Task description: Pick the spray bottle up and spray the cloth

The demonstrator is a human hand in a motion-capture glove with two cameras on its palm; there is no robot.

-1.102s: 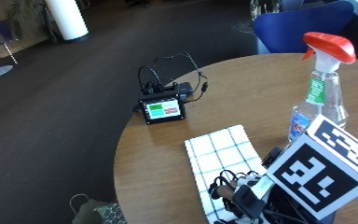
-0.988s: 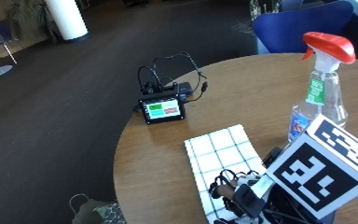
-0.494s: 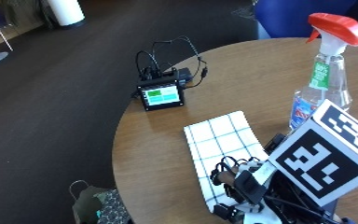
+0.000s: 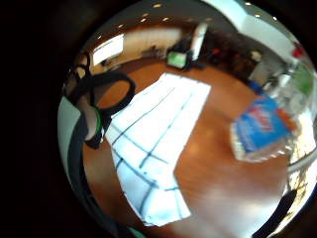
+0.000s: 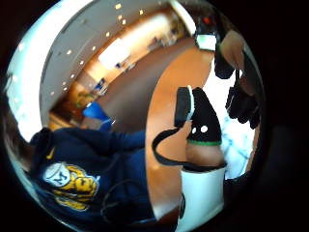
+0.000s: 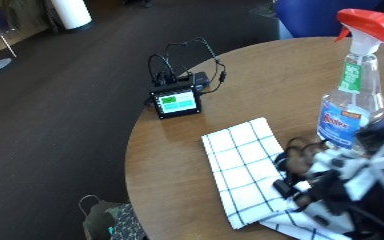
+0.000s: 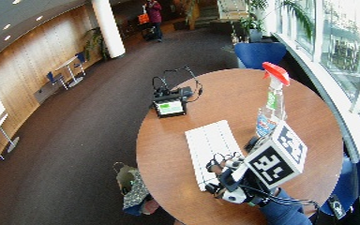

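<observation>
Outside view | spray bottle (image 6: pixel 354 90) stands upright beside cloth (image 6: pixel 255 175) | right hand (image 6: pixel 315 182) fingers loosely curled, holding nothing | bottle looks hard, smooth, maybe slippery; grab its thin neck

My grip (image 6: pixel 312 175) covers cloth (image 6: pixel 252 170) corner beneath it; bottle (image 4: pixel 262 129) label blurred beside grip; can't read finger posture.

A checked cloth (image 4: pixel 153 144) lies on the table (image 4: pixel 218 193) beside the spray bottle (image 4: pixel 262 130).
</observation>
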